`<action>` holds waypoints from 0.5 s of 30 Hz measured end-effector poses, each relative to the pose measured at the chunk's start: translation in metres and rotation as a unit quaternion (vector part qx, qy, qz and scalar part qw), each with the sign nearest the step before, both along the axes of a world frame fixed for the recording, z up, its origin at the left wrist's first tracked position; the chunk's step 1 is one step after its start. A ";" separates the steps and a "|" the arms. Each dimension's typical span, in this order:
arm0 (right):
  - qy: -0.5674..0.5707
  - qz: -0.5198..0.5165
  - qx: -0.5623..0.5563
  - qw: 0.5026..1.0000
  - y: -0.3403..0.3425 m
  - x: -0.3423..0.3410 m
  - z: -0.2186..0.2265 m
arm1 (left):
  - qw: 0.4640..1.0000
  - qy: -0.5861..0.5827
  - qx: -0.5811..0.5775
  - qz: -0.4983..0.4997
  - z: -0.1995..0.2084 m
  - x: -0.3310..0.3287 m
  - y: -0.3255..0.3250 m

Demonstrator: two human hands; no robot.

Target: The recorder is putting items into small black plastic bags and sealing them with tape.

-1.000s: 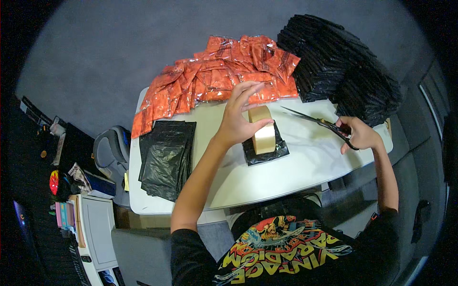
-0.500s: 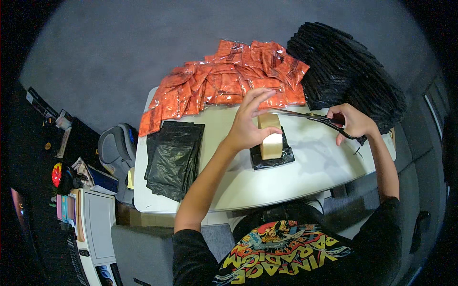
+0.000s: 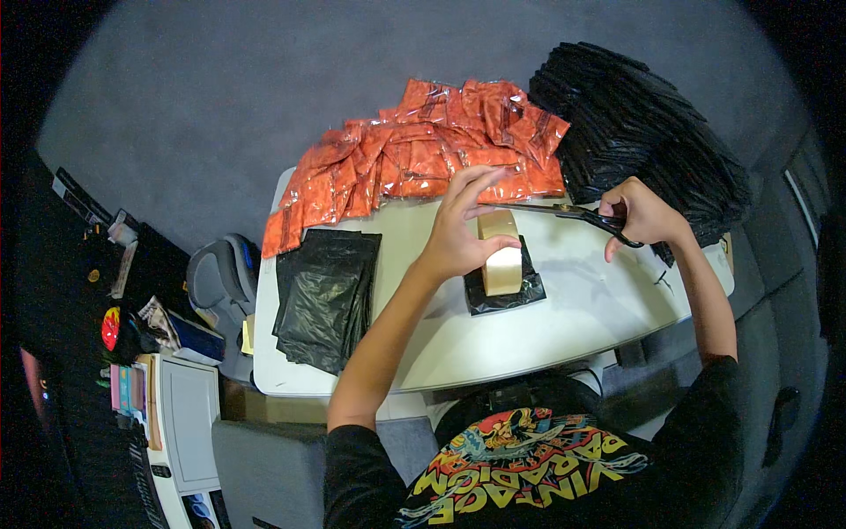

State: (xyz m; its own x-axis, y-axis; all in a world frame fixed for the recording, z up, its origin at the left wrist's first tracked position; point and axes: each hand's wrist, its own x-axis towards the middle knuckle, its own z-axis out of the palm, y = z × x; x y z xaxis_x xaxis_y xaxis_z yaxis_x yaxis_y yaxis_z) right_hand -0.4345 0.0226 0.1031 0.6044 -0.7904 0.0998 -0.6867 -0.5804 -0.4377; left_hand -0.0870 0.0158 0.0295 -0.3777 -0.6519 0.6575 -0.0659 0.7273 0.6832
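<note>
Near the centre of the frame, a roll of tan tape [image 3: 502, 271] stands on edge on a small black packet [image 3: 531, 289] on the white table [image 3: 432, 357]; the left hand [image 3: 456, 234] curves around it, thumb over its face and fingers wide apart, though I cannot tell whether it grips; from the right of centre, the right hand [image 3: 648, 216] holds black scissors [image 3: 579, 213] by the handles, blades pointing leftward; the step looks like cutting tape, and the next move calls for fingertips clear of the blades.
</note>
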 end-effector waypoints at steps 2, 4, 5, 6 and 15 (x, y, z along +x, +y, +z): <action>-0.008 -0.020 0.010 1.000 0.003 0.002 0.000 | 1.000 0.014 -0.001 0.008 -0.002 0.000 -0.001; -0.005 -0.048 0.030 0.998 0.009 0.005 0.003 | 1.000 0.006 0.002 0.016 -0.003 -0.001 -0.001; -0.007 -0.050 0.029 0.998 0.010 0.005 0.003 | 1.000 0.000 0.007 0.025 -0.002 -0.001 0.000; -0.029 -0.034 0.015 0.999 0.012 0.005 0.002 | 1.000 -0.002 0.006 0.023 -0.002 -0.001 0.001; -0.064 -0.029 -0.048 0.996 0.027 0.004 0.008 | 0.999 0.014 -0.013 0.041 -0.009 -0.002 -0.002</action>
